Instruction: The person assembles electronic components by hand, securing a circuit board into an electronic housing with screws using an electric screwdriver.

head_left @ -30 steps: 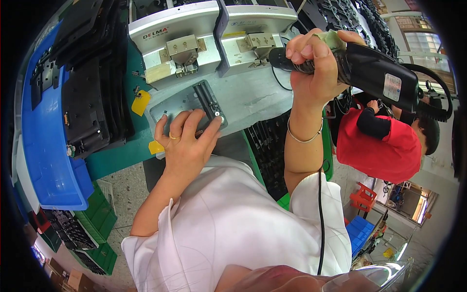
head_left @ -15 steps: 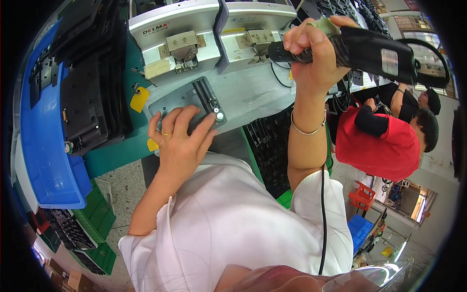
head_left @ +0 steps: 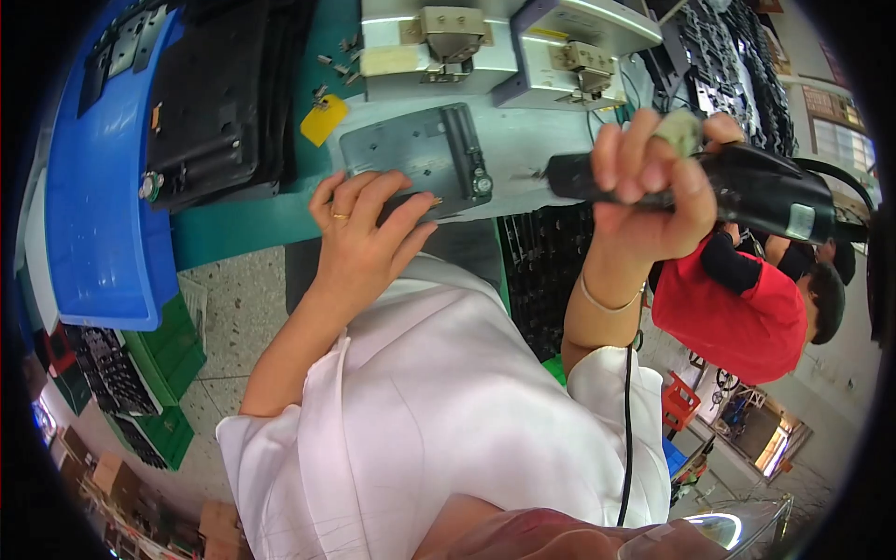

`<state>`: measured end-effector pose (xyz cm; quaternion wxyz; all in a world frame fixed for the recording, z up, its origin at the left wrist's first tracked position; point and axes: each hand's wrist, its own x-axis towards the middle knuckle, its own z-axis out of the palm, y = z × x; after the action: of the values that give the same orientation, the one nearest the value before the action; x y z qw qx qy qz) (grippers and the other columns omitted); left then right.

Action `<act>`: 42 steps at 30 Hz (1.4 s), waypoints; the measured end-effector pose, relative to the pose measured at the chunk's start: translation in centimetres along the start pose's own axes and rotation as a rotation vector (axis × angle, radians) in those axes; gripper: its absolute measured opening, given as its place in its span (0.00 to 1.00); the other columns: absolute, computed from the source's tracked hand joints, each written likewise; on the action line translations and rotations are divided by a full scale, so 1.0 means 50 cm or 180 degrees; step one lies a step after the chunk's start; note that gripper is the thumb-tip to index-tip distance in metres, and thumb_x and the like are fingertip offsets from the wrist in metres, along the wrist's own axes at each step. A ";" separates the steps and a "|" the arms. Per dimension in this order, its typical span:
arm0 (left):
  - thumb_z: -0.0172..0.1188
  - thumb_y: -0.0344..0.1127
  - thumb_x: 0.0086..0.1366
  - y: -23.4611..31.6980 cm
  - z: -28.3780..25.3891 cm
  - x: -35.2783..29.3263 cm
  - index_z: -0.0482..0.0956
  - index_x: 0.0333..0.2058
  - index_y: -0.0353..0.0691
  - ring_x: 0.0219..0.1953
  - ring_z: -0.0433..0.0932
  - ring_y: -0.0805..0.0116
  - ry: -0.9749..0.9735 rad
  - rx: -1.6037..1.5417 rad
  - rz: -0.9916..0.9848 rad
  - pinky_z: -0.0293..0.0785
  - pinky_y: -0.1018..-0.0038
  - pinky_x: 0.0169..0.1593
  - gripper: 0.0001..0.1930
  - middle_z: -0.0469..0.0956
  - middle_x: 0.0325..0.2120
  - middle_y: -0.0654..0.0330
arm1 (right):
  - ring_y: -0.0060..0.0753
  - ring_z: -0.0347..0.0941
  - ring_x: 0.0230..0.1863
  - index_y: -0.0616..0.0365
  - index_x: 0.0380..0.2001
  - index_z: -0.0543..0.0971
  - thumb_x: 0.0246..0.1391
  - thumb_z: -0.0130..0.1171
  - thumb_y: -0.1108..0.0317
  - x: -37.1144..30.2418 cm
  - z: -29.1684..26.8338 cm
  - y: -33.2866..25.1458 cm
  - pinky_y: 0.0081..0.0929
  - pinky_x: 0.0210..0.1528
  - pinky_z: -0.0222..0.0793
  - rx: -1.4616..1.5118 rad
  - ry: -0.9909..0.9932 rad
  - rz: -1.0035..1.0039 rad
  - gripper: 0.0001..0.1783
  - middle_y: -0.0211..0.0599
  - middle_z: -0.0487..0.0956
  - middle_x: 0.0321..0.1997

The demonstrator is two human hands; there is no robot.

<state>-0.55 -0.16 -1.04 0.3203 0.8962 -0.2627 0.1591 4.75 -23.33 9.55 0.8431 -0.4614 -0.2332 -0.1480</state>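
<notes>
Black tool (head_left: pixel 775 191) beside grey plate (head_left: pixel 401 149)

Right of frame, the right hand (head_left: pixel 667 219) clenches the tool, seemingly for control. Upper centre, the left hand (head_left: pixel 369 233) overlaps the plate's edge, perhaps steadying it; whether it pinches anything, I cannot tell.

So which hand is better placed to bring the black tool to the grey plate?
Probably the right hand: it grips the black tool, which points toward the grey plate. The left hand is at the plate's near edge.
</notes>
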 end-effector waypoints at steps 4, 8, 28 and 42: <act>0.69 0.38 0.49 -0.002 0.003 -0.003 0.80 0.38 0.54 0.50 0.68 0.66 -0.0011 0.0047 0.0010 0.50 0.58 0.60 0.16 0.71 0.44 0.66 | 0.25 0.63 0.15 0.57 0.48 0.61 0.53 0.57 0.77 -0.051 0.031 0.060 0.28 0.20 0.67 -0.0144 -0.0192 0.0235 0.22 0.33 0.68 0.18; 0.70 0.38 0.48 -0.002 0.002 -0.007 0.81 0.37 0.55 0.50 0.68 0.67 0.0001 0.0059 -0.0013 0.50 0.58 0.60 0.15 0.71 0.44 0.66 | 0.25 0.64 0.16 0.60 0.46 0.59 0.52 0.57 0.79 -0.078 0.050 0.096 0.28 0.21 0.69 -0.0242 -0.0158 0.0333 0.22 0.33 0.68 0.18; 0.70 0.39 0.49 -0.004 0.004 -0.009 0.82 0.36 0.53 0.50 0.69 0.65 0.0000 -0.0026 -0.0062 0.49 0.58 0.61 0.14 0.72 0.44 0.65 | 0.25 0.67 0.18 0.63 0.45 0.59 0.51 0.57 0.80 -0.087 0.053 0.129 0.26 0.22 0.71 -0.0585 -0.0309 0.0243 0.21 0.35 0.70 0.19; 0.71 0.37 0.48 0.012 -0.010 0.019 0.82 0.37 0.51 0.51 0.69 0.62 0.0112 -0.0529 -0.0418 0.51 0.59 0.58 0.15 0.73 0.45 0.66 | 0.27 0.63 0.17 0.47 0.50 0.58 0.56 0.62 0.66 -0.063 0.081 0.066 0.27 0.20 0.65 -0.0271 0.0132 0.0480 0.26 0.31 0.64 0.18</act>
<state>-0.20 -0.57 0.05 0.4078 0.8789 -0.2100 0.1311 2.57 -18.04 7.46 0.8361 -0.5100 -0.1737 -0.1034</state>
